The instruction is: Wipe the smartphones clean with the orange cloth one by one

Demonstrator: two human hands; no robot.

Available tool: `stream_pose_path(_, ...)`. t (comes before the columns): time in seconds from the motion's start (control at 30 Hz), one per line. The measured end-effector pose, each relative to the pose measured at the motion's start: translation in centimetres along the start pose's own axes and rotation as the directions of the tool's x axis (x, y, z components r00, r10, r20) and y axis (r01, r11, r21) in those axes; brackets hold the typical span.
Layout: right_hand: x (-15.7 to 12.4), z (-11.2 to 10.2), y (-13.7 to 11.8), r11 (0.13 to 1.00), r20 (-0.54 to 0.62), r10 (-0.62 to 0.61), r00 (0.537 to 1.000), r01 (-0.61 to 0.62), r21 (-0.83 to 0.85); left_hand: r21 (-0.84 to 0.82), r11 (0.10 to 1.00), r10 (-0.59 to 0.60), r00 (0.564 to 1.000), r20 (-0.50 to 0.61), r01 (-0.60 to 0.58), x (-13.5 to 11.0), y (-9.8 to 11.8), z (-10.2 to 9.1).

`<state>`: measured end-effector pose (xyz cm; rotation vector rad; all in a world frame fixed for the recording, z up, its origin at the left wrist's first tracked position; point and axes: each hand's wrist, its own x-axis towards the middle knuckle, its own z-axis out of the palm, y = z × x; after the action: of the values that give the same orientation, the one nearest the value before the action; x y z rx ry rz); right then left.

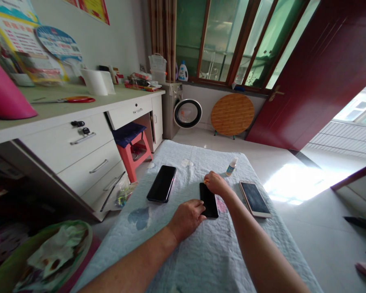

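Observation:
A black smartphone [210, 202] lies face up on the light blue cloth in front of me. My left hand [187, 219] grips its left side, fingertips over the edge of the screen. At the phone's top end is my right hand [216, 183], fingers closed together; a bit of orange shows at the fingertips, too small to name. Left of them rests a second dark phone [162, 184], larger and thicker. On the right lies a gold-and-white phone [255, 199] with a dark screen. A small spray bottle [231, 167] stands upright just beyond my right hand.
The cloth-covered table [189, 260] reaches toward me. A white desk [88, 146] runs along the left, with scissors [76, 99] on top. Below it stands a red stool [137, 150]. A basket [88, 240] is at lower left. The washing machine door [188, 113] hangs open.

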<state>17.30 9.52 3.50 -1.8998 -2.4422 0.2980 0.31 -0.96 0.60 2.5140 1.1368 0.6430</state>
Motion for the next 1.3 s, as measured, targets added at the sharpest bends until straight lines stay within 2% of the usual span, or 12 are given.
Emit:
stream_pose_path(0.13,0.3,0.3,-2.2,0.999,0.009,-0.036,0.999,0.036,0.017,0.011,1.0,0.02,1.0,-0.021,-0.02,-0.1,-0.2,0.2)
stream_pose_path(0.23,0.2,0.3,-2.6,0.999,0.012,-0.028,1.0,0.028,0.019,0.018,0.999,0.028,0.999,-0.036,-0.028,-0.1,-0.3,0.4)
stream_pose_path(0.57,-1.0,0.4,1.6,0.994,-0.035,0.109,0.993,-0.108,0.031,0.032,0.999,0.005,1.0,0.005,-0.005,0.0,0.1,0.1)
stream_pose_path(0.73,-1.9,1.3,2.3,0.98,-0.087,0.188,0.978,-0.18,0.088,0.031,1.0,0.005,1.0,0.016,-0.006,0.0,0.1,-0.1)
stream_pose_path(0.93,-4.2,1.4,1.8,0.959,-0.097,0.245,0.965,-0.226,0.168,0.032,0.999,0.017,0.999,0.032,-0.018,0.0,0.1,-0.2)
stream_pose_path(1.3,-9.7,0.9,0.3,0.936,-0.028,0.225,0.974,-0.208,0.283,0.057,0.998,0.036,0.999,-0.01,-0.036,-0.1,-0.2,0.2)
